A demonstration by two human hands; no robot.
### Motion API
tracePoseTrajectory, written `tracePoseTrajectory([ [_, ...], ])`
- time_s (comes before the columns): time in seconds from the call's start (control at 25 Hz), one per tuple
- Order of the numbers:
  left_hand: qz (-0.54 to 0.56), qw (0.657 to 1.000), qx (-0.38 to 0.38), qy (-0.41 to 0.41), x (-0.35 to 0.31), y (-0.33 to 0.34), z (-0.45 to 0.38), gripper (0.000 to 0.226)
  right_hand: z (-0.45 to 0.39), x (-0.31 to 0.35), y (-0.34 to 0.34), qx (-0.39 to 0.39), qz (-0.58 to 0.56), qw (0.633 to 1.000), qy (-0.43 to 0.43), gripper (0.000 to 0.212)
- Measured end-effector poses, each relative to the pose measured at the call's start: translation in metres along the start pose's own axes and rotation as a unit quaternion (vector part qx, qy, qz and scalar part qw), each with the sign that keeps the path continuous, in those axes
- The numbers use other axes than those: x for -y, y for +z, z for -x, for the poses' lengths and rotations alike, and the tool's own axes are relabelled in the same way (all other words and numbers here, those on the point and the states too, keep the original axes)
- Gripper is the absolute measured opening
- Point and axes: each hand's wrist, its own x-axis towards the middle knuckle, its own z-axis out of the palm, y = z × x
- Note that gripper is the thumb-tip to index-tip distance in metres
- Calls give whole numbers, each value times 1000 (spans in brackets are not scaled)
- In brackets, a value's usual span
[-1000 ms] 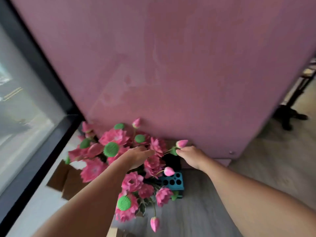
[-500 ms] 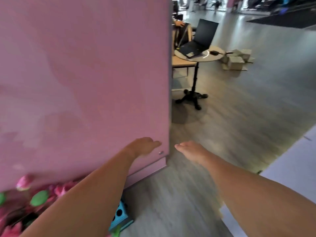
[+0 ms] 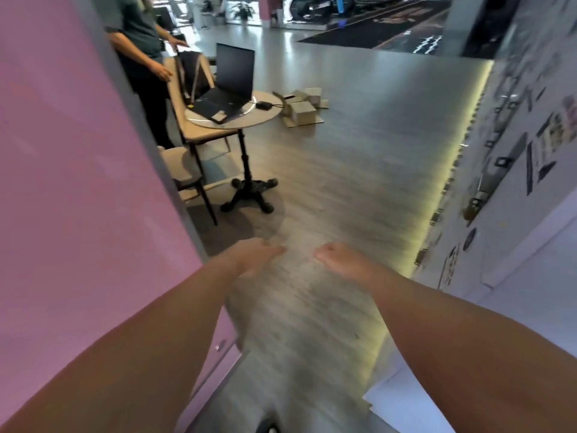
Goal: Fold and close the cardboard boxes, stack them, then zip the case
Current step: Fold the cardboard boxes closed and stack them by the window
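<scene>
Several cardboard boxes (image 3: 302, 108) lie on the grey floor far ahead, beyond a round table. My left hand (image 3: 254, 255) and my right hand (image 3: 340, 259) are stretched out in front of me above the floor, fingers relaxed, holding nothing. Both hands are far from the boxes. No zip case is in view.
A pink wall panel (image 3: 78, 182) fills the left side. A round pedestal table (image 3: 237, 115) with an open laptop (image 3: 229, 85) stands ahead left, with chairs (image 3: 187, 132) and a person (image 3: 140, 42) beside it. A white wall with stickers (image 3: 515, 151) runs along the right.
My view has swung right, away from the pink flowers at the panel's foot, toward the open floor and the boxes. Both hands let go of the flowers and now hover empty.
</scene>
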Motion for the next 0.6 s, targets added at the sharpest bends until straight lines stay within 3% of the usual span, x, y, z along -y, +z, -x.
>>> tracePoseTrajectory([
  [0.2, 60, 998, 18, 9, -16, -54, -109, 85, -74, 13, -42, -48, -37, 998, 29, 54],
  [0.6, 41, 996, 79, 29, -80, -112, -365, 78, -281, 4, -155, -61, -1, 998, 24, 52],
])
